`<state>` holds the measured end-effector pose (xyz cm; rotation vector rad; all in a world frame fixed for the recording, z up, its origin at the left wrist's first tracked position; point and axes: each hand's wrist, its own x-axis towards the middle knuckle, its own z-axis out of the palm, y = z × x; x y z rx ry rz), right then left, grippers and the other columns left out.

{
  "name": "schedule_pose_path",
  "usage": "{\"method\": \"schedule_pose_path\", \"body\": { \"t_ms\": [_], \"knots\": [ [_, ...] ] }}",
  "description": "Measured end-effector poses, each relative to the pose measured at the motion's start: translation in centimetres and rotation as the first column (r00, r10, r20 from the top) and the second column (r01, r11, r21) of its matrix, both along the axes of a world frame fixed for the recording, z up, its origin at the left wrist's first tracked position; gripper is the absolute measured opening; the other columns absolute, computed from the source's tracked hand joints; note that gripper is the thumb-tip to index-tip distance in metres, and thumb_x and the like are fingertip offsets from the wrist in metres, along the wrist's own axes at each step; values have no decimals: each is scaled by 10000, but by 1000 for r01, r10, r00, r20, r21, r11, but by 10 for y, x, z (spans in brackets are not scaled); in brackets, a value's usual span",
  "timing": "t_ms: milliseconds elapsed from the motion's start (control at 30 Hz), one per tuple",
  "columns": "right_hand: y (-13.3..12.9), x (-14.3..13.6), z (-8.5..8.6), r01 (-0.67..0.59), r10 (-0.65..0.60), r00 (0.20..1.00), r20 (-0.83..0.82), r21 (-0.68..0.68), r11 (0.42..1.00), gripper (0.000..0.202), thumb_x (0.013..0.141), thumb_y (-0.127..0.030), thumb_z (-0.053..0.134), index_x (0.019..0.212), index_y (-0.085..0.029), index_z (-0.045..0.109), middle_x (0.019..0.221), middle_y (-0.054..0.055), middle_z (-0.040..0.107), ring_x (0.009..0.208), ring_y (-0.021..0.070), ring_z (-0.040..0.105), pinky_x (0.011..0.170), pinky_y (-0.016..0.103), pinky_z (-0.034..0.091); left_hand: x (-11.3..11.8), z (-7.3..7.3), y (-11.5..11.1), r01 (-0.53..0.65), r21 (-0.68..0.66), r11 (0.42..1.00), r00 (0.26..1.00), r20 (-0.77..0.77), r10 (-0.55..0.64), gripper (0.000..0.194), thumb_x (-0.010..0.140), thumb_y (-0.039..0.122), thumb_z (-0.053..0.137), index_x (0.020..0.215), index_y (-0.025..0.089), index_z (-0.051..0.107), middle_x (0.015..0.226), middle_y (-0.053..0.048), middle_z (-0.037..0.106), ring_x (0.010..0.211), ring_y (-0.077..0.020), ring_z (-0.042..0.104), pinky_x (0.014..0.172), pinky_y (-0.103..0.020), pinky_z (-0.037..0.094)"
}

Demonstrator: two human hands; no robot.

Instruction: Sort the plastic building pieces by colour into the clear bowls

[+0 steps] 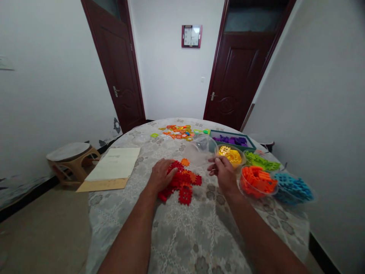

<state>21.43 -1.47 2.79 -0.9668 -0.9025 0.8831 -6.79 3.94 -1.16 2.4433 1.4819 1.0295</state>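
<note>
My left hand [162, 174] rests against the left side of a pile of red interlocking plastic pieces [185, 193], its thumb stretched over them and apart from the fingers. A few orange pieces lie among the red; one orange piece [185, 162] sits just behind the pile. My right hand [224, 173] has thumb and forefinger pinched at the near edge of a clear plastic bowl [203, 144]. That bowl looks tilted and without pieces in it, though its outline is faint. To the right of this hand stand clear bowls of yellow pieces [230, 155] and orange-red pieces [258, 180].
Further right are green pieces [262, 161] and a bowl of blue pieces [293, 187]. A box of purple pieces [230, 140] stands behind. Mixed coloured pieces [179, 132] lie scattered at the far side. Paper sheets [112, 165] overlap the table's left edge, near a stool [71, 160].
</note>
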Motion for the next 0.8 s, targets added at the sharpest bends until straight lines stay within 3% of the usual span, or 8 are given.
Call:
{"method": "schedule_pose_path", "body": {
  "t_ms": [67,133,233,367,433,567,667,800],
  "knots": [
    [-16,14,-1,90,-100,974,204,58,994,294,953,-496,703,1006,-207,689,1058,53,765,743,149,705,592,264,579,7,0,-6,67,-35,997,994,-80,-70,393,1016,467,605,1320,253,734,1417,-114,701,1371,-308,600,1231,-530,414],
    [-31,24,-5,164,-186,948,258,104,981,301,981,-502,690,1025,-204,699,1014,54,762,792,166,714,679,299,608,13,-1,-11,88,-72,993,985,-145,-98,423,990,492,658,1342,270,737,1503,-120,649,1401,-324,580,1223,-551,418],
    [-45,25,-14,209,-225,967,121,132,969,300,958,-500,737,1014,-208,696,932,28,737,792,174,716,737,337,631,17,-4,-13,91,-81,993,975,-196,-105,455,989,513,666,1366,269,736,1557,-125,607,1440,-333,546,1234,-569,400],
    [-50,7,-22,96,-75,987,-143,145,985,287,948,-496,740,1029,-228,681,991,24,730,800,180,730,749,377,651,16,-8,-13,96,-47,994,977,-188,-103,438,1099,480,451,1366,287,740,1526,-95,632,1422,-287,557,1242,-554,395],
    [-51,-1,-25,43,-18,983,-180,136,990,290,961,-508,715,1031,-229,684,980,29,729,816,193,736,755,385,648,14,-10,-12,102,-29,994,979,-175,-106,457,1122,439,380,1350,294,749,1507,-85,647,1410,-272,568,1242,-552,398],
    [-54,-5,-32,0,-9,992,125,72,997,301,1012,-508,637,1016,-215,705,905,39,721,838,211,702,792,373,596,14,-10,-13,104,-7,995,977,-188,-103,399,1095,378,448,1308,282,772,1516,-97,645,1405,-284,580,1236,-553,409],
    [-54,-1,-36,20,-67,908,414,116,993,248,1030,-442,606,964,-223,702,896,22,682,853,202,642,801,340,523,18,-6,-16,98,-21,995,965,-243,-100,376,1053,348,528,1348,283,751,1552,-101,622,1430,-291,563,1259,-553,374],
    [-53,4,-33,22,-111,853,511,177,984,202,1027,-380,580,938,-229,680,906,14,644,866,200,601,803,326,479,24,0,-20,15,-68,998,954,-297,-34,467,980,409,639,1431,305,698,1612,-105,568,1472,-329,521,1266,-572,339]
  ]
}}
